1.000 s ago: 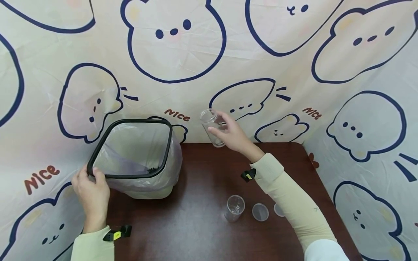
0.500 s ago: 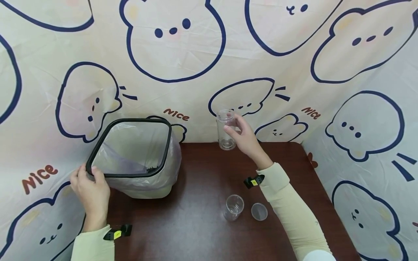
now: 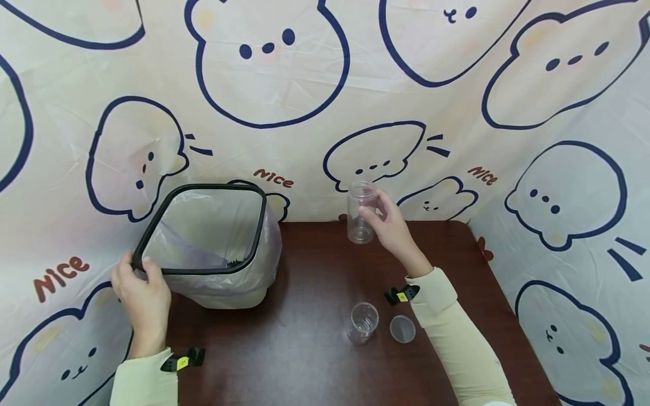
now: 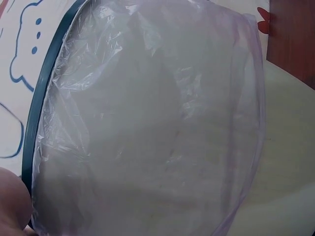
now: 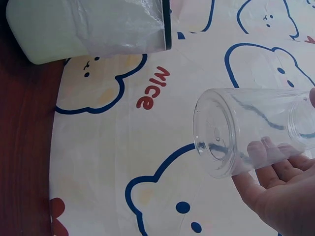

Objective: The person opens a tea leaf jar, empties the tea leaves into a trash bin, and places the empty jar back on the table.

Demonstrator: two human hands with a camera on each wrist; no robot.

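In the head view my left hand [image 3: 144, 307] grips the near left corner of a trash bin's black rim [image 3: 203, 271]. A thin translucent bag [image 4: 147, 113] lines the bin, folded over its outside, and some small dark bits lie inside. My right hand [image 3: 393, 228] holds a clear, lidless jar [image 3: 361, 213] upright at the back of the table, thumb on the near side and fingers around the far side. The right wrist view shows the jar [image 5: 256, 128] see-through, with nothing visible in it. A second clear jar [image 3: 363, 323] stands open on the table beside a round clear lid [image 3: 403, 329].
The dark brown wooden table [image 3: 284, 361] ends at a pale cloth [image 3: 284, 152] printed with cartoon faces, which hangs behind it and along both sides. The bin occupies the table's back left.
My right hand has carried the jar right and down toward the table, bringing it from tilted to upright. The right sleeve now covers a second lid. My left hand stays on the rim.
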